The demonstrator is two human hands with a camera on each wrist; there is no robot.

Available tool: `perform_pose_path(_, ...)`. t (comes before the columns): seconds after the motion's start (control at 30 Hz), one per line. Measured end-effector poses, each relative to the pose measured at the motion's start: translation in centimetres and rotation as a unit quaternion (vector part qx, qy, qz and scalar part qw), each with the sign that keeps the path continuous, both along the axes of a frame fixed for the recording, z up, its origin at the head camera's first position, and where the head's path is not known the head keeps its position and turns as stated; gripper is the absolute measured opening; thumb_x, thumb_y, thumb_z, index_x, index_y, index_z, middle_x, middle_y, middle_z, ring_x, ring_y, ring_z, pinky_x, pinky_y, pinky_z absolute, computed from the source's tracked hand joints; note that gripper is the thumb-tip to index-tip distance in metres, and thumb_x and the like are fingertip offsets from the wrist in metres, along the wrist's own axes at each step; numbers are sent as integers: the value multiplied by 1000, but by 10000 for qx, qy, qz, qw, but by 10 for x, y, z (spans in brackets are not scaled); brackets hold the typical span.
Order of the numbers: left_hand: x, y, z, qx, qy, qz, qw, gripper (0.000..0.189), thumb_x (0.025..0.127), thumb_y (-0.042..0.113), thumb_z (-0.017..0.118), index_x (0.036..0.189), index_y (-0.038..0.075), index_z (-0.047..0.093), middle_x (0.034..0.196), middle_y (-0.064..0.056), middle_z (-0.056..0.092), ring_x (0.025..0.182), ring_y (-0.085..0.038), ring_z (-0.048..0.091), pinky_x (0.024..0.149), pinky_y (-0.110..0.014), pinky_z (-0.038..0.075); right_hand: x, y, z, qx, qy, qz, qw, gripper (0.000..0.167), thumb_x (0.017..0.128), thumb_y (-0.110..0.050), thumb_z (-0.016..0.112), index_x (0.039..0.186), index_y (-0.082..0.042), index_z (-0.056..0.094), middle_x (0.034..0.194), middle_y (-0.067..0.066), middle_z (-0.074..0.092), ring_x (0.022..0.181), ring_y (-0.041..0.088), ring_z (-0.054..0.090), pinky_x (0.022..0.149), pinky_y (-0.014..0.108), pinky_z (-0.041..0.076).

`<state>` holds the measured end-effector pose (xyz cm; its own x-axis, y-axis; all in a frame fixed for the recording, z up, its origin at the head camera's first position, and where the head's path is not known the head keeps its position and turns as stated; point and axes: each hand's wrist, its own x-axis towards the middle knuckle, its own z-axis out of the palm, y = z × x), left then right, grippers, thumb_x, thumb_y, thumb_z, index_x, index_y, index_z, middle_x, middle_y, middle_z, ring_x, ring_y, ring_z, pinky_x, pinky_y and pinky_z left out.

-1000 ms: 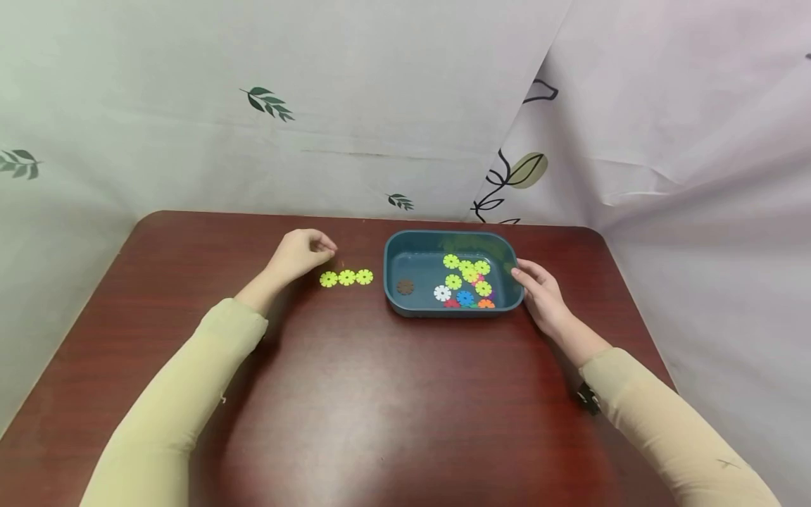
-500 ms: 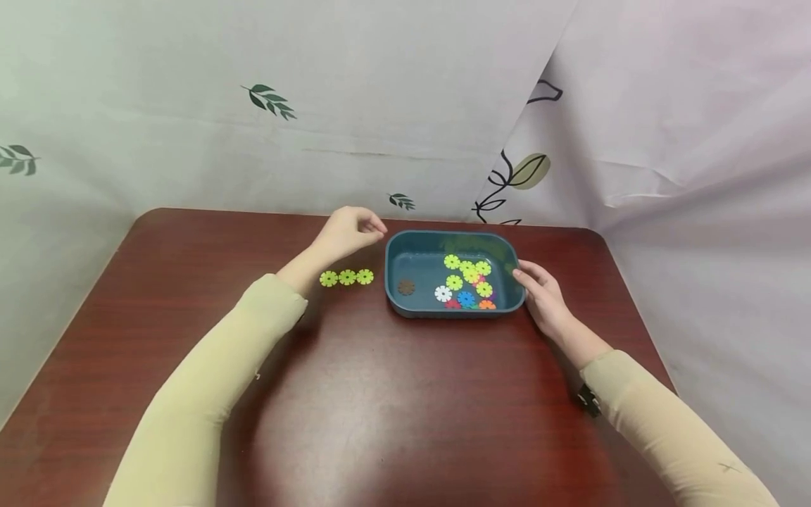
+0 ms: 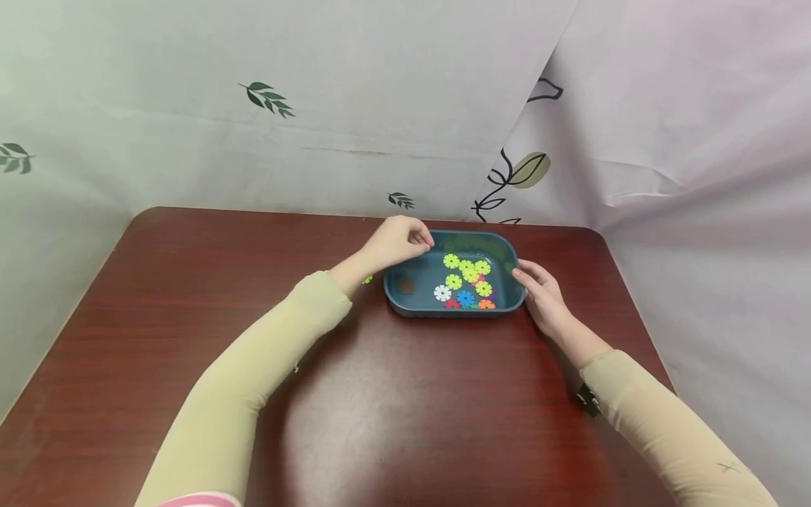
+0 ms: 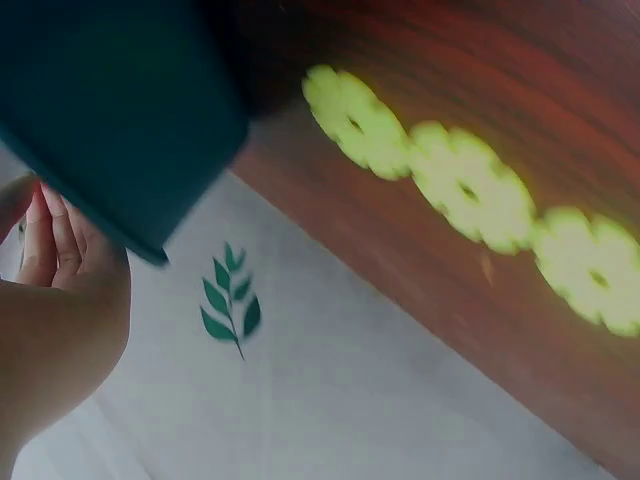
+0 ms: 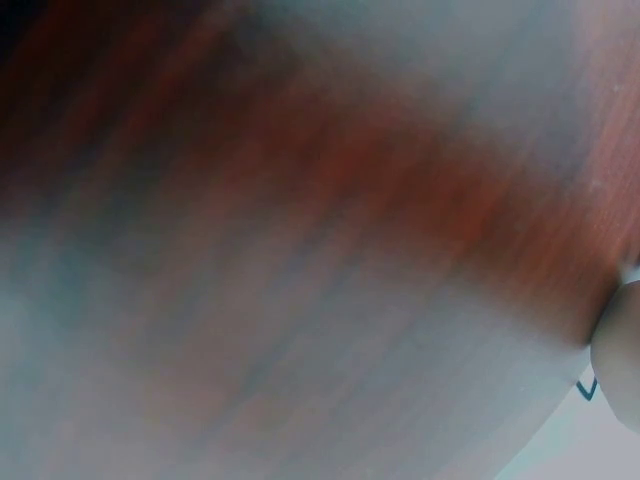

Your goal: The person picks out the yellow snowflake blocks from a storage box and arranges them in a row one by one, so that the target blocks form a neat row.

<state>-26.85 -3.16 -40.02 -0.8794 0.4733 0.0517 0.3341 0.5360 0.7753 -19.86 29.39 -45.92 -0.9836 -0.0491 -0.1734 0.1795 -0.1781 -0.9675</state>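
My left hand [image 3: 398, 241] hovers over the left end of a dark teal plastic bin [image 3: 415, 266], its fingers loosely bent and nothing showing between them. Thumb on the rim and fingers outside, my right hand [image 3: 541, 292] grips the bin's right end. Inside lie several yellow snowflake discs [image 3: 453, 282], a white disc [image 3: 442, 293], a blue disc [image 3: 465, 298], an orange disc [image 3: 486, 304] and a blurry brown disc [image 3: 407, 286]. Three yellow discs [image 4: 468, 188] form a row on the table in the left wrist view; my left arm mostly covers them in the head view.
The red-brown wooden table [image 3: 405, 394] meets a pale cloth backdrop [image 3: 380, 105] with leaf prints along its far edge. The bin stands near that edge. In the right wrist view mostly blurred tabletop [image 5: 300, 250] shows.
My left hand has moved right, from above the row of yellow discs to over the bin's left end. The right hand and the bin have stayed in place.
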Motion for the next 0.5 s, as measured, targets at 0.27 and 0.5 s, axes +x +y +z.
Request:
perform_pose_path(0.27, 1, 28, -15, -205, 71, -238, 9995, 10, 98, 10, 74, 103, 4, 80, 101, -11, 80, 97, -23, 75, 91, -33, 62, -1, 1, -2, -23, 25, -18, 10000, 16, 107, -9, 61, 117, -16, 71, 109, -8, 73, 96, 3, 71, 85, 16, 59)
perform_pose_path(0.5, 4, 44, -26, -417, -132, -412, 9982, 10, 99, 10, 74, 104, 4, 79, 105, -11, 79, 99, -22, 74, 92, -31, 62, 0, 1, -3, 4, 30, -20, 10000, 15, 108, -8, 60, 117, -15, 70, 109, -7, 73, 97, 2, 70, 85, 16, 59)
